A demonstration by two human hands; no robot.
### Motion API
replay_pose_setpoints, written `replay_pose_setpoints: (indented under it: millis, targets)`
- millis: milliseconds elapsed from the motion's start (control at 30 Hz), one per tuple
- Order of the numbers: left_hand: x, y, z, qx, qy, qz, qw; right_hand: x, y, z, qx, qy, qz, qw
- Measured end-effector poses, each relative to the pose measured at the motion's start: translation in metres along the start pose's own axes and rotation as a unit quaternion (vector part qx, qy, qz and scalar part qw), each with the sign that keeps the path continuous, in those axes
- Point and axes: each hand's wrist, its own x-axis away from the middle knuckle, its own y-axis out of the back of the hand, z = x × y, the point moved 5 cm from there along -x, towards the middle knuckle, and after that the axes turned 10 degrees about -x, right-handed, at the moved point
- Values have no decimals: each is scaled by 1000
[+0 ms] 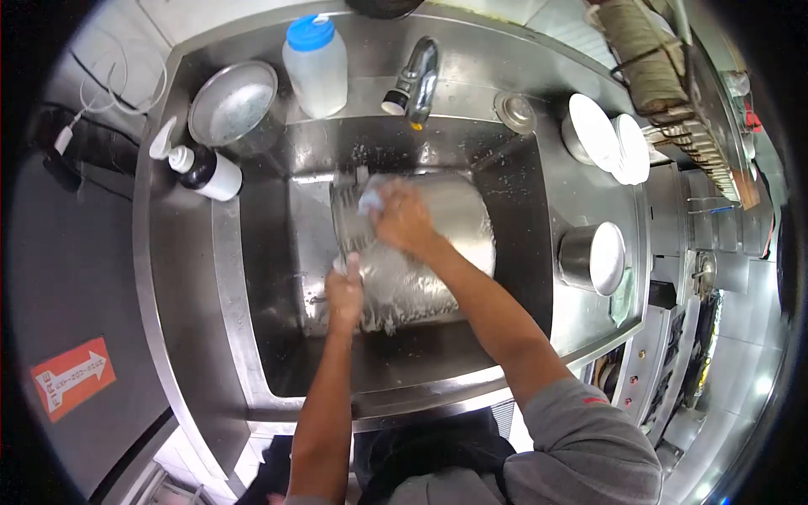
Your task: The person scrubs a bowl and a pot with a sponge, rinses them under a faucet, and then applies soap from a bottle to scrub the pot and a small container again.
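Note:
A large metal pot [429, 278] lies on its side in the steel sink [295, 358], with suds on its wall. My right hand [404, 220] is closed on a pale cloth or sponge [372, 197], near the pot's left end; motion blurs it slightly. Lower and to the left, my left hand [344, 296] has its fingers wrapped on the pot's rim, thumb pointing up.
Behind the sink stand a faucet [423, 80], a blue-lidded bottle [316, 71] and a metal bowl [234, 105]. A pump bottle [210, 174] is at the left. White bowls [592, 133] and a metal pot with white contents [591, 257] stand on the right ledge.

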Motion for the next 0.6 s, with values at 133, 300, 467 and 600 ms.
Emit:
replay_pose_setpoints:
  millis: [133,300,467,600]
  targets:
    - [-9,5,-17,-18,-101,-144,984,-23,-1,-41,-3,115,65,991]
    - [-10,-13,-27,-58,-98,-84,990,32,-4,18,-1,86,71,994]
    - [6,-12,-37,-65,-137,-104,983,11,19,-106,-22,-101,72,992]
    - [-4,-12,-45,-92,-89,-44,991,79,-8,-18,84,139,-40,986]
